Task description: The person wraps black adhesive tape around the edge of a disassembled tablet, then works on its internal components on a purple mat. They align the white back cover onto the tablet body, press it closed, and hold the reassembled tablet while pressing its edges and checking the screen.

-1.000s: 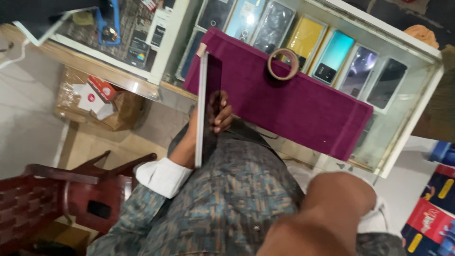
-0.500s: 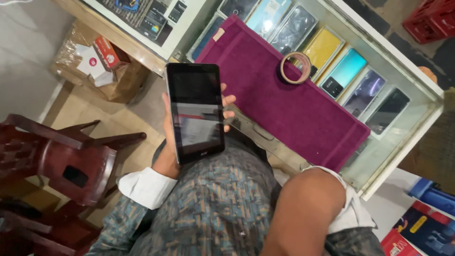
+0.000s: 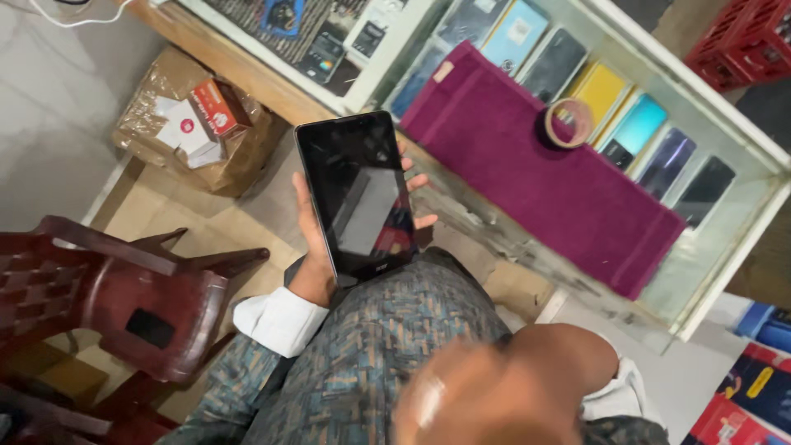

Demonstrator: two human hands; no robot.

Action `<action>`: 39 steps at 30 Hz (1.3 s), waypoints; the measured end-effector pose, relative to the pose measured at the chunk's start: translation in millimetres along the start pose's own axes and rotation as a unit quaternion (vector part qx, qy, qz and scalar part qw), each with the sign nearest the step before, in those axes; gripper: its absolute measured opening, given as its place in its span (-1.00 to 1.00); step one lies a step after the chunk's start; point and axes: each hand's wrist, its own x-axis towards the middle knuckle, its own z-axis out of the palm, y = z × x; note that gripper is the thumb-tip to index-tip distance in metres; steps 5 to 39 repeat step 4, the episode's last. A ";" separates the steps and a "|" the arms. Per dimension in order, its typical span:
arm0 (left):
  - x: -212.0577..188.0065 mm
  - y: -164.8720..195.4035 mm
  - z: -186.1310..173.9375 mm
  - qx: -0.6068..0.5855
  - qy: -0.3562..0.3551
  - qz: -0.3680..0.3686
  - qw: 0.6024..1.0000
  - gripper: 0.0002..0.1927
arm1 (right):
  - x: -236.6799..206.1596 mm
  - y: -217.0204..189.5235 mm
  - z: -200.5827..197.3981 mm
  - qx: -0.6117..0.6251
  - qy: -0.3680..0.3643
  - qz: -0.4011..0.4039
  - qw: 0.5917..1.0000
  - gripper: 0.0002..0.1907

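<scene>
My left hand (image 3: 308,241) holds a black tablet (image 3: 358,196) from underneath, screen dark and facing up, over my patterned-trouser lap. My fingertips curl around its right edge. My right hand (image 3: 465,397) is a close, blurred shape at the bottom centre, apart from the tablet; I cannot tell whether its fingers are closed. A white cuff shows at each wrist.
A glass display counter (image 3: 725,247) runs across the top right, with a purple cloth (image 3: 535,189) and a roll of tape (image 3: 568,124) on it and phones beneath the glass. A plastic-wrapped cardboard box (image 3: 177,140) sits on the floor. A dark red chair (image 3: 107,288) stands at left.
The tablet has turned from edge-on to flat with its screen facing up, and now sits a little further left of the purple cloth. The view has shifted.
</scene>
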 end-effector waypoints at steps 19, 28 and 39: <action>-32.1 43.5 -15.4 -0.025 -0.038 -0.027 0.999 0.14 | 19.5 80.1 18.6 -0.042 0.209 -0.072 0.974 -0.55; -32.1 43.5 -15.4 -0.025 -0.038 -0.027 0.999 0.14 | 19.5 80.1 18.6 -0.042 0.209 -0.072 0.974 -0.55; -32.1 43.5 -15.4 -0.025 -0.038 -0.027 0.999 0.14 | 19.5 80.1 18.6 -0.042 0.209 -0.072 0.974 -0.55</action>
